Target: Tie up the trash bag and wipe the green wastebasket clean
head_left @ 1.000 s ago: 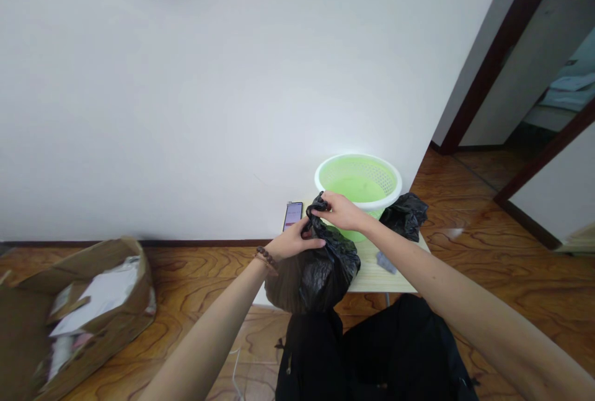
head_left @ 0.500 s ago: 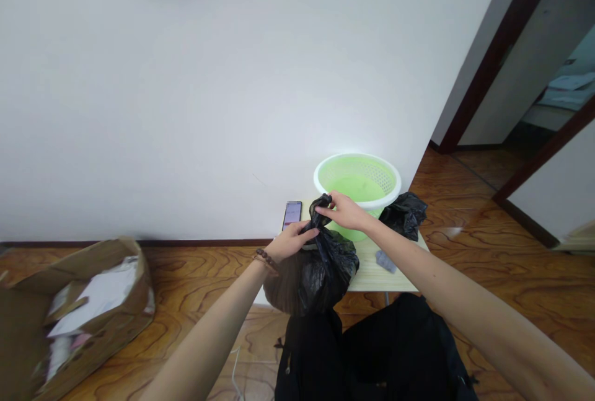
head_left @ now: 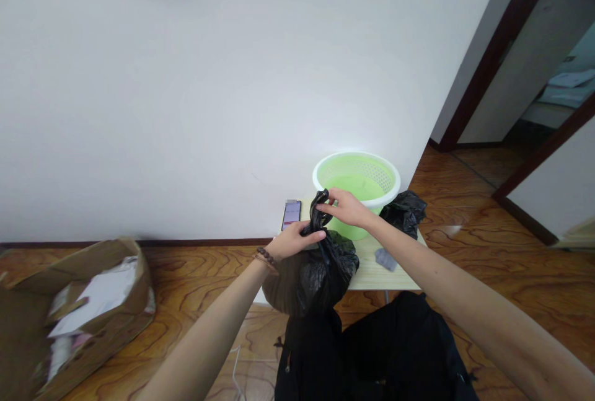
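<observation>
A bulging black plastic bag (head_left: pixel 320 277) rests at the near edge of the small table (head_left: pixel 372 280), just above my knees. My left hand (head_left: pixel 295 240) is closed around the gathered neck of the bag, with the thumb lying across it. Higher up, my right hand (head_left: pixel 343 206) pinches the twisted top of the same bag, where the plastic forms a loop. What the bag contains is hidden. Behind my right hand stands a light green basket (head_left: pixel 357 185) with a white rim.
A phone (head_left: pixel 291 214) lies on the table beside the wall. Right of the basket are another crumpled black bag (head_left: pixel 404 212) and a small grey cloth-like piece (head_left: pixel 385 259). An open cardboard box (head_left: pixel 125 320) holding papers sits on the floor at left.
My left thumb has stretched further across the bag's neck. My right fingers have shifted slightly on the twisted top, and the loop of plastic has changed shape. The bag's body stays in place.
</observation>
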Tool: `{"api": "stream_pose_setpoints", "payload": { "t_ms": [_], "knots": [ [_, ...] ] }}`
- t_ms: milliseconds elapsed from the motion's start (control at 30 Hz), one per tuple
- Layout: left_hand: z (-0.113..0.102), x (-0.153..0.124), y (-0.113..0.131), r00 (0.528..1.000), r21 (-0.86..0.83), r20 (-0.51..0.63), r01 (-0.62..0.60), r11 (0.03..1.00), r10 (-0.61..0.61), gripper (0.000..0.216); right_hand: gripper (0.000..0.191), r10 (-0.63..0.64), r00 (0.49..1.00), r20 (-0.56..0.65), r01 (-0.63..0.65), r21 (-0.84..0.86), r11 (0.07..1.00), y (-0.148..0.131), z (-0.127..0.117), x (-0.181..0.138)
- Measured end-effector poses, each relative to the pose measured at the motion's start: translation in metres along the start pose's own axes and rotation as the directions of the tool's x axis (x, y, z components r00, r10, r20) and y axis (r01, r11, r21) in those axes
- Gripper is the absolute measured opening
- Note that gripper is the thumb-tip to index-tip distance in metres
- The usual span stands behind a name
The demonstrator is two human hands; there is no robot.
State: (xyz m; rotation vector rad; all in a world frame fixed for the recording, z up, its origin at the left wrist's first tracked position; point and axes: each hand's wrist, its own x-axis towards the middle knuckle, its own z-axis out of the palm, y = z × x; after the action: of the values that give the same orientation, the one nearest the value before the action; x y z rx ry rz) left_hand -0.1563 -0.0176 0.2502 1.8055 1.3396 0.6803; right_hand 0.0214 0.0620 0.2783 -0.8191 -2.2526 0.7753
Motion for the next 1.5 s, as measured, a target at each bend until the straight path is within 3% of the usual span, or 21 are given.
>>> {"api": "stream_pose_setpoints", "payload": {
  "t_ms": [133, 233, 400, 567, 700, 800, 933, 1033, 1167, 1367, 1500],
  "knots": [
    [0.006, 0.004, -0.003, 0.995, 0.087, -0.092, 0.048, 0.995, -0.04, 0.043, 0.019, -0.05, 0.999, 0.017, 0.05, 0.001, 0.999, -0.007, 0.0, 0.001],
    [0.01, 0.004, -0.003, 0.989, 0.001, -0.135, 0.062, 0.998, -0.061, 0.042, 0.026, -0.048, 0.999, -0.005, 0.048, -0.002, 0.999, -0.006, 0.0, 0.0],
    [0.009, 0.003, -0.002, 0.98, -0.311, -0.005, 0.19, 0.931, -0.201, 0.036, 0.031, -0.024, 0.999, 0.032, 0.023, 0.023, 0.999, 0.006, -0.001, -0.006],
    [0.005, 0.005, -0.005, 0.97, -0.487, 0.112, 0.244, 0.839, -0.217, 0.042, 0.022, 0.034, 0.996, 0.085, -0.042, 0.096, 0.994, 0.017, 0.001, -0.013],
    [0.002, 0.005, -0.01, 0.95, -0.658, 0.173, 0.309, 0.687, -0.261, 0.042, 0.016, 0.075, 0.996, 0.051, -0.081, 0.111, 0.991, 0.021, 0.005, -0.016],
    [-0.002, 0.003, -0.014, 0.959, -0.794, 0.188, 0.277, 0.541, -0.214, 0.032, 0.015, 0.083, 0.996, 0.013, -0.084, 0.117, 0.99, 0.023, 0.011, -0.018],
    [-0.005, 0.001, -0.018, 0.984, -0.899, 0.089, 0.145, 0.414, -0.153, 0.021, 0.014, 0.123, 0.992, 0.018, -0.124, 0.184, 0.975, 0.028, 0.021, -0.023],
    [-0.005, 0.002, -0.017, 0.981, -0.927, 0.039, 0.107, 0.358, -0.191, 0.014, 0.011, 0.157, 0.983, 0.098, -0.177, 0.254, 0.951, 0.033, 0.028, -0.028],
    [-0.005, 0.002, -0.016, 0.973, -0.924, 0.024, 0.108, 0.366, -0.229, 0.021, 0.01, 0.166, 0.972, 0.165, -0.207, 0.273, 0.94, 0.04, 0.034, -0.035],
    [-0.004, 0.002, -0.022, 0.976, -0.872, 0.005, 0.111, 0.477, -0.217, 0.021, 0.025, 0.219, 0.968, 0.122, -0.249, 0.369, 0.896, 0.036, 0.037, -0.035],
    [-0.001, 0.004, -0.022, 0.979, -0.856, 0.019, 0.12, 0.502, -0.202, 0.022, 0.03, 0.174, 0.979, 0.107, -0.202, 0.372, 0.906, 0.027, 0.037, -0.034]
  ]
}}
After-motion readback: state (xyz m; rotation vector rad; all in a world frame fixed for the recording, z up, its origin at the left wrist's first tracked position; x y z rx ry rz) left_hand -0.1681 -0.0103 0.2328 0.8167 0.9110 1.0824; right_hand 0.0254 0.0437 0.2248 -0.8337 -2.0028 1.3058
